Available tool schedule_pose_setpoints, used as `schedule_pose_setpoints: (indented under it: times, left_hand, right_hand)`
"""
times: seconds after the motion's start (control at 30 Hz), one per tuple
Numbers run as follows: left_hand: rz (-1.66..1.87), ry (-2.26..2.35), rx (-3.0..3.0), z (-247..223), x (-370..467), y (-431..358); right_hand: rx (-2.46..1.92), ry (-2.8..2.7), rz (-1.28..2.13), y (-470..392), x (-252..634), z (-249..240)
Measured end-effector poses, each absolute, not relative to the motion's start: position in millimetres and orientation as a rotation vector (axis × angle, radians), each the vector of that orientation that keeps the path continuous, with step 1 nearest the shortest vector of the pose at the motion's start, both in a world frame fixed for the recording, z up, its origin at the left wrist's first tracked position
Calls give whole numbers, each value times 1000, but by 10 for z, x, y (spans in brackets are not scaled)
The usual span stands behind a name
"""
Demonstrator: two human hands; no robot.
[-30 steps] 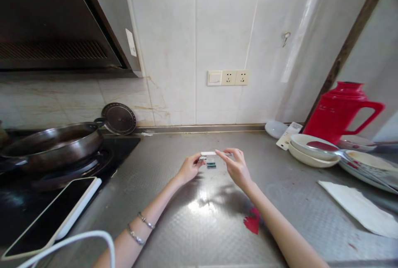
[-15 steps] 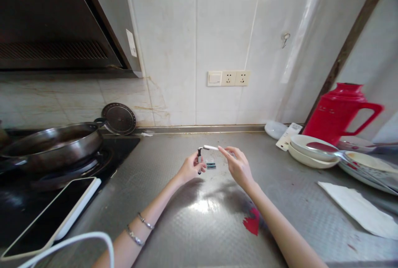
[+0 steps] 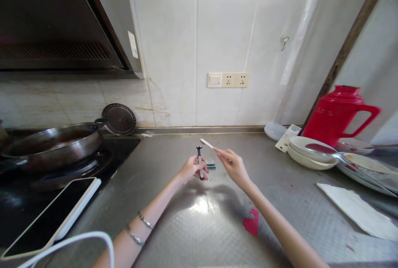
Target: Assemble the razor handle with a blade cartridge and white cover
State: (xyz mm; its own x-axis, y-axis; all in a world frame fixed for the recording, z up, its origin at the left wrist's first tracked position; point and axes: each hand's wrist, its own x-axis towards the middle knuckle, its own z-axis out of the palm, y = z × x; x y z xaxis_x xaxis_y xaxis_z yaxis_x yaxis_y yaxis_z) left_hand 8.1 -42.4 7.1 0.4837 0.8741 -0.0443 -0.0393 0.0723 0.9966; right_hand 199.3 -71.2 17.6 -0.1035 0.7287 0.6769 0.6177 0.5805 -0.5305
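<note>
My left hand [image 3: 192, 167] grips a small tool [image 3: 200, 164] with a dark and light handle and a dark head at its top, held nearly upright above the counter. My right hand [image 3: 234, 166] pinches a thin white stick [image 3: 206, 143] near its right end; the stick points up and left. The stick's free end is close above the tool's head, with a small gap between them. Behind my left fingers, a small teal and dark item [image 3: 211, 166] lies on the metal counter [image 3: 174, 235].
A pan [image 3: 59, 143] sits on the stove at the left, with a phone [image 3: 52, 218] and white cable [image 3: 90, 235] nearer. At the right are a red jug [image 3: 332, 114], stacked bowls [image 3: 311, 158], plates and a white cloth or paper [image 3: 357, 210].
The white stick has come away from the tool's head and now tilts up to the left. My right hand has moved slightly left and down. The tool's handle shows more fully.
</note>
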Motion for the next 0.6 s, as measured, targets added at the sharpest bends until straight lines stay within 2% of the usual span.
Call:
schedule_pose_setpoints:
  times: [0.6]
  left_hand:
    - [788, 786, 1284, 83, 52, -418]
  right_hand:
    - [-1118, -2042, -54, -647, 2094, 130]
